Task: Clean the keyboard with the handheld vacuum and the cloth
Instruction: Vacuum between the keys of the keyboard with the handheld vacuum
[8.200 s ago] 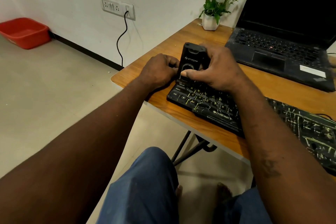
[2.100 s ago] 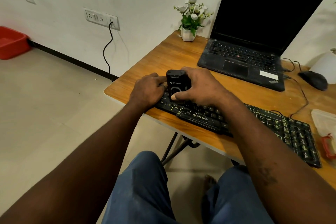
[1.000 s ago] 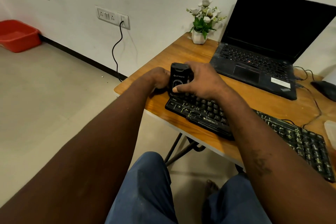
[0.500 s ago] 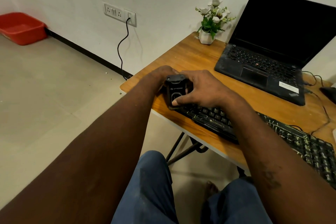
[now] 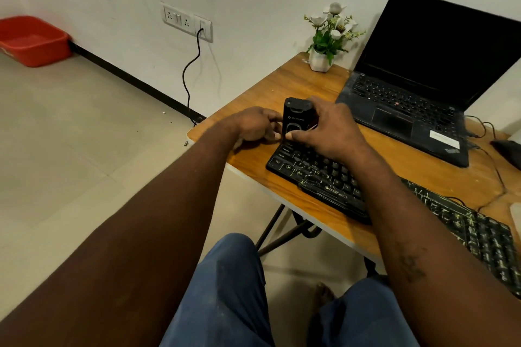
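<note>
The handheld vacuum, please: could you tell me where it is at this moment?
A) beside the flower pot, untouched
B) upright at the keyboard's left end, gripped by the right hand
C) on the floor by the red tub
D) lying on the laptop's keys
B: the handheld vacuum stands at the Caps Lock end of the keyboard, with the right hand curled round it.

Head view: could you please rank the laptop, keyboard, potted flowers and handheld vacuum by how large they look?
Laptop, cropped at the frame edge.
Keyboard, partly covered.
Potted flowers.
Handheld vacuum, partly covered, so nearly alike.
</note>
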The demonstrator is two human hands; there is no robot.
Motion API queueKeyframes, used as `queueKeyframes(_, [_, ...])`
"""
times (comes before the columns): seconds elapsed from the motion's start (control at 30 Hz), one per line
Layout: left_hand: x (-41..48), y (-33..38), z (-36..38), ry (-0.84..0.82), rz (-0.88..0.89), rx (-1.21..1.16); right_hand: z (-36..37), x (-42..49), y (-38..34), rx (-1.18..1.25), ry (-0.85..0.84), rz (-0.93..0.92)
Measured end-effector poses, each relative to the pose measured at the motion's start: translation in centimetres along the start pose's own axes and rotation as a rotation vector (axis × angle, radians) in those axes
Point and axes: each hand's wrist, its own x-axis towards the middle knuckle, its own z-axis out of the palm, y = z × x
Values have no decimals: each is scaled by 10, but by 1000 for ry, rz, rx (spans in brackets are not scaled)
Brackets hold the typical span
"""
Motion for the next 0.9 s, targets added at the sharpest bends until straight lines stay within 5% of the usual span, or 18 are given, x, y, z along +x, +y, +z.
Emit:
queueKeyframes(0.23, [0, -9, 8, 8, 47, -127, 1, 13, 2, 58, -54, 44])
queueKeyframes(0.6, [6, -12, 10, 4, 43, -218, 0, 19, 12, -109, 159, 104])
queueKeyframes(0.9, [11, -22, 25, 176, 114, 38, -3, 0, 20, 34, 162, 151])
